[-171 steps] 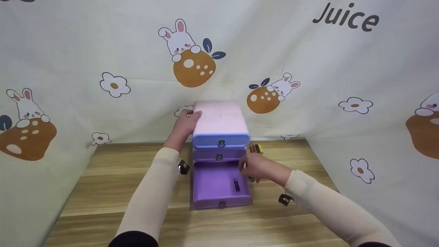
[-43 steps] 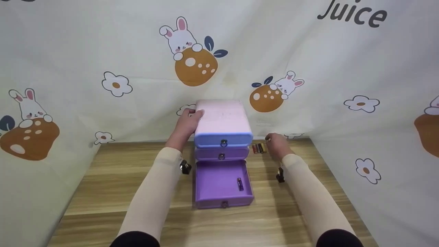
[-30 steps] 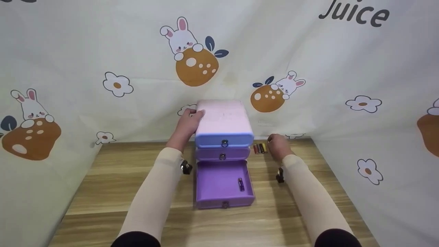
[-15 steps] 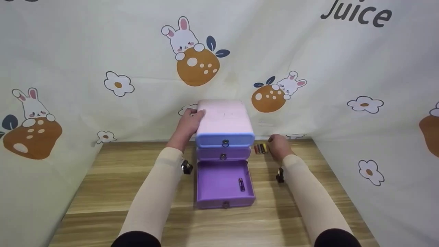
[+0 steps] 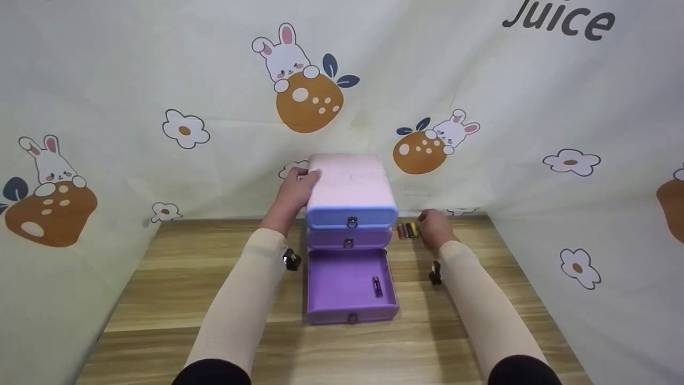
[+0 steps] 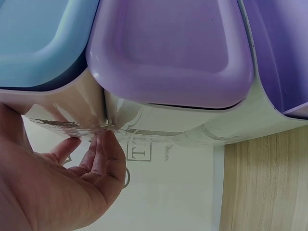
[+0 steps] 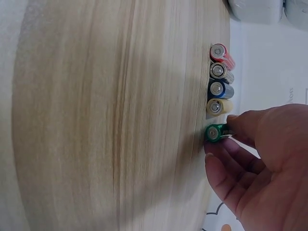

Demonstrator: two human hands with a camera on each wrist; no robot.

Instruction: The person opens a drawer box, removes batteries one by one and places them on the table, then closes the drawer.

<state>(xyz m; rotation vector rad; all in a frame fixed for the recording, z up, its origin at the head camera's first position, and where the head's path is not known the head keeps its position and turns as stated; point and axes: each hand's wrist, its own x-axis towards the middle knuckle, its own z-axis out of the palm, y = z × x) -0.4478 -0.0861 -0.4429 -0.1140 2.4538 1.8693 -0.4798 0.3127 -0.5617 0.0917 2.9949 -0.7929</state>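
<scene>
My left hand rests against the upper left side of a pink-topped drawer unit, its thumb over the top edge. In the left wrist view, its loosely bent fingers touch the side wall. The purple bottom drawer is pulled out, with one dark battery lying in it. My right hand is at the table's back, right of the unit. In the right wrist view it pinches a green battery between thumb and fingers, beside a row of several upright batteries.
The blue top drawer and purple middle drawer are pushed in. Beneath lies a wood-grain table. A printed cloth wall rises behind it and at both sides.
Earlier my right hand was over the right side of the pulled-out drawer; it has since moved back and right to the batteries. The left hand has kept its place on the unit.
</scene>
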